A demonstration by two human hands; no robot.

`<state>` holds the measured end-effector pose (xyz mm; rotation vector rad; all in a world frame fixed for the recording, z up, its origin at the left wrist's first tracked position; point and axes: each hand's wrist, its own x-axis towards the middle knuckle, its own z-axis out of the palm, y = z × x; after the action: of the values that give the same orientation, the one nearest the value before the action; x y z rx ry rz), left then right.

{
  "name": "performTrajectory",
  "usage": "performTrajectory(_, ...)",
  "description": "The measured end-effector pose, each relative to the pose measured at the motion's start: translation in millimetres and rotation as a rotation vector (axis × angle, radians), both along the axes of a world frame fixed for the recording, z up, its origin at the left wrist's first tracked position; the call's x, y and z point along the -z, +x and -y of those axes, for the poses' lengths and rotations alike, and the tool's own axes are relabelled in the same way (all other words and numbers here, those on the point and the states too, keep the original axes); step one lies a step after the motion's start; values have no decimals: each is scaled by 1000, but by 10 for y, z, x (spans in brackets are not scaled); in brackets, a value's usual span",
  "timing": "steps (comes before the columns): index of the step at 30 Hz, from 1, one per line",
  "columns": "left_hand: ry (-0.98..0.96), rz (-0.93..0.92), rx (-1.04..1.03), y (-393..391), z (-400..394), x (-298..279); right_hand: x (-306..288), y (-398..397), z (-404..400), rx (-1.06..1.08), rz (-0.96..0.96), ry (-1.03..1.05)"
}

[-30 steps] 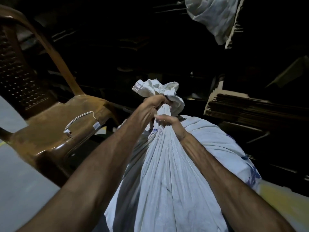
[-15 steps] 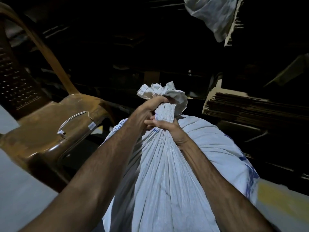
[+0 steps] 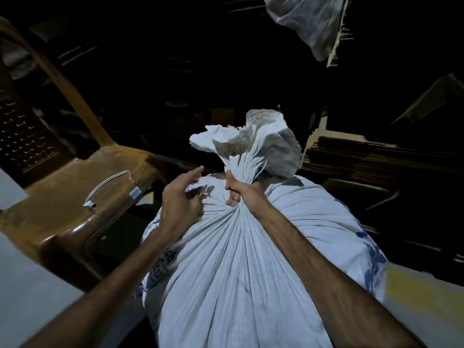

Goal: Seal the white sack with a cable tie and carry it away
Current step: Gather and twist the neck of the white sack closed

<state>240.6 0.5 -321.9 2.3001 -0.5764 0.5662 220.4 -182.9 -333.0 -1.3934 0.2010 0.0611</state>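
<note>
A full white sack (image 3: 238, 272) with blue print stands in front of me, its mouth gathered into a bunched neck (image 3: 247, 162) with ruffled fabric above. My right hand (image 3: 241, 194) is clenched around that neck just below the ruffle. My left hand (image 3: 180, 197) hovers to the left of the neck, off the fabric, fingers apart and pointing toward the chair. A white cable tie (image 3: 108, 185) with a small label lies curved on the seat of the brown plastic chair (image 3: 57, 217) at the left.
Flattened cardboard is stacked (image 3: 376, 159) at the right behind the sack. Another pale sack (image 3: 308, 23) hangs at the top right. The background is dark and cluttered. Pale floor (image 3: 30, 285) shows at the lower left and a yellow patch at the lower right.
My left hand has let go of the sack neck and moved left, opening. My right hand now holds the neck alone, and the ruffled top stands higher.
</note>
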Motion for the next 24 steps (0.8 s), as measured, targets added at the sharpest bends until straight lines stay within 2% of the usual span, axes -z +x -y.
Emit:
performTrajectory(3,451,377,112,136,-273,88,-16,21,-6,-18,-27,-11)
performTrajectory(6,647,663,376,252,109,-288,-72,12,-72,31,-55,30)
performTrajectory(8,880,750,542,416,389,-437,-93,18,-120,59,-123,142)
performTrajectory(10,1014,779,710,578,587,-500,-84,3,-123,64,-217,321)
performTrajectory(12,1040,776,858,701,678,-545,-65,-19,-79,7,-262,442)
performTrajectory(16,1052,777,970,897,698,-623,-23,-5,-32,-113,-185,387)
performTrajectory(22,1036,528,821,945,807,-623,47,18,59,-165,-55,263)
performTrajectory(24,971,457,756,994,797,-526,16,-6,65,-207,6,207)
